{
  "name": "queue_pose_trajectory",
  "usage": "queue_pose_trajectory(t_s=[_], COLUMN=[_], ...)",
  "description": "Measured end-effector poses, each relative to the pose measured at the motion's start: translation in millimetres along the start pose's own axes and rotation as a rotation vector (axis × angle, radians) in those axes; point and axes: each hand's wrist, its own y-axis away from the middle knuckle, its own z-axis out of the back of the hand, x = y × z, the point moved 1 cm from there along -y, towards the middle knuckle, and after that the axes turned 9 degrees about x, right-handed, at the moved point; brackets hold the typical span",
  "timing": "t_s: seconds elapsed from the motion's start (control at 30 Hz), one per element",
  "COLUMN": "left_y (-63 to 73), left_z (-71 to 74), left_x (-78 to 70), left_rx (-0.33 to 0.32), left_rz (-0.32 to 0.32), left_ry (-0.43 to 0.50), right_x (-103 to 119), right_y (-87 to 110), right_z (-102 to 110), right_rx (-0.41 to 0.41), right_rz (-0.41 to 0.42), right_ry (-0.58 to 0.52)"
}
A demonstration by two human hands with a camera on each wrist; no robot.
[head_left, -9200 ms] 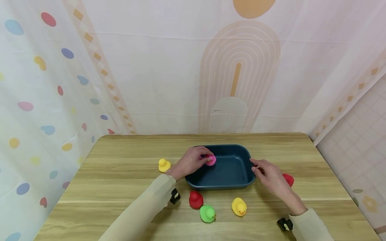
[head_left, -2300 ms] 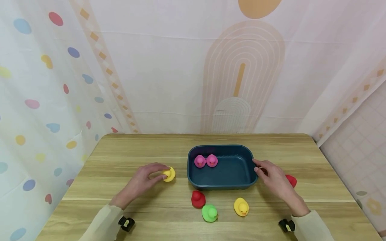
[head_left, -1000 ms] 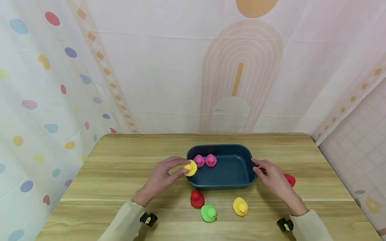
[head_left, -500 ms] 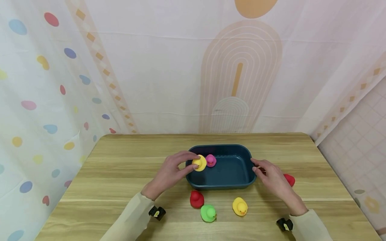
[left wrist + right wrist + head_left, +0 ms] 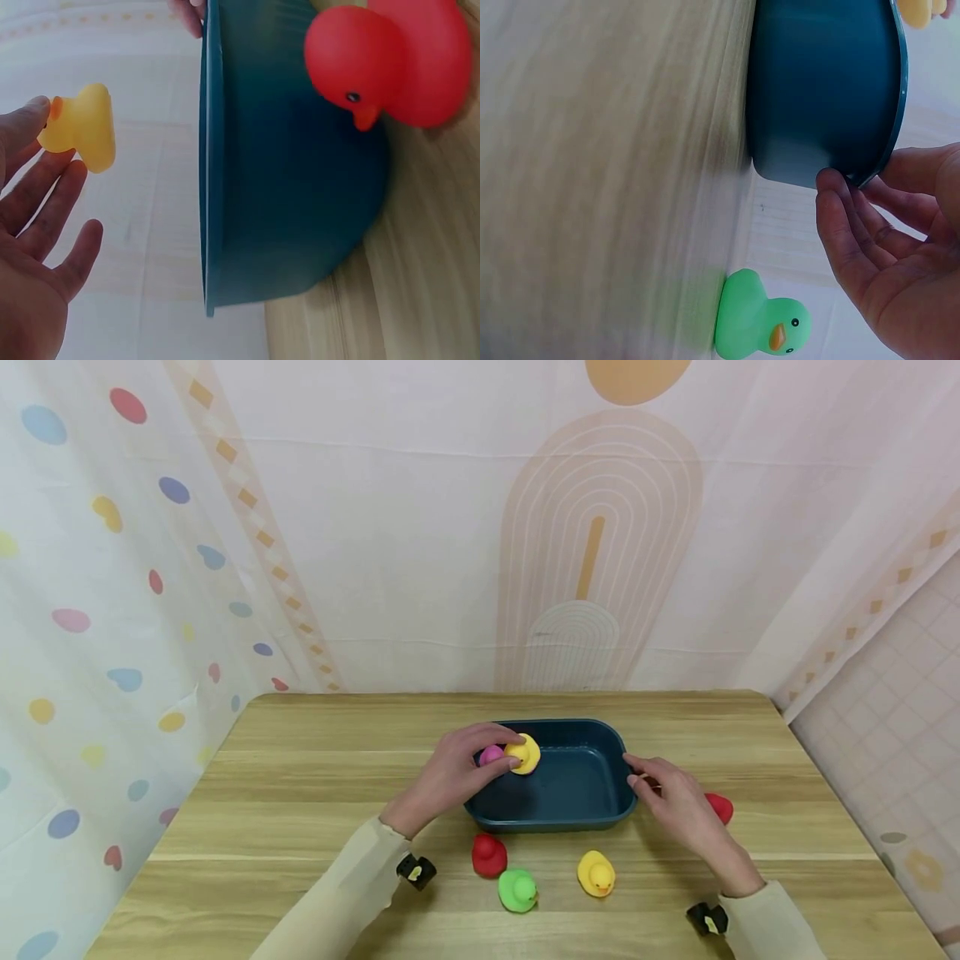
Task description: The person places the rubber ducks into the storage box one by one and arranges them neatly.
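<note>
My left hand [image 5: 455, 768] pinches a yellow rubber duck [image 5: 525, 754] between thumb and fingertips, over the left part of a dark blue plastic bin [image 5: 581, 821]. In the left wrist view that duck [image 5: 86, 127] is held above the bin's rim. A pink duck [image 5: 491, 755] in the bin shows partly behind my fingers; beneath the yellow one only a sliver of pink is visible. At the bin's right end my right hand [image 5: 678, 802] pinches the rim, with the thumb and fingers on either side of the wall, clearer in the right wrist view.
In front of the bin sit a red duck [image 5: 489, 856], a green duck [image 5: 517, 891] and another yellow duck [image 5: 598, 874]. Another red duck [image 5: 720, 808] is partly hidden behind my right hand. The right wrist view shows a green duck [image 5: 757, 315] on the wooden table [image 5: 615, 187].
My left hand has picked up the yellow duck from left of the bin and carried it right, over the rim and above the pink ducks. The right hand stays at the rim.
</note>
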Motion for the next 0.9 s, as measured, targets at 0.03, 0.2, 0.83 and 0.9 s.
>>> queue_pose_trajectory(t_s=[0.03,0.2,0.83,0.9], left_y=[-2.2,-11.8,-43.6,-47.5], left_z=[-1.1,-6.4,-23.1,-25.2], left_x=[-0.7,-2.8,14.5,16.6], left_rx=[0.005,0.038,0.196,0.221], left_rz=[0.005,0.024,0.189,0.204], left_ry=[-0.003,-0.003,-0.012,-0.022], right_x=[-0.2,0.7,0.2,-0.4], right_y=[-0.3,-0.3,-1.0,-1.3], right_z=[-0.2,0.5,-0.6,-0.7], right_rx=[0.001,0.0,0.01,0.011], right_rz=[-0.002,0.003,-0.003,-0.005], right_ry=[0.0,0.002,0.007,0.011])
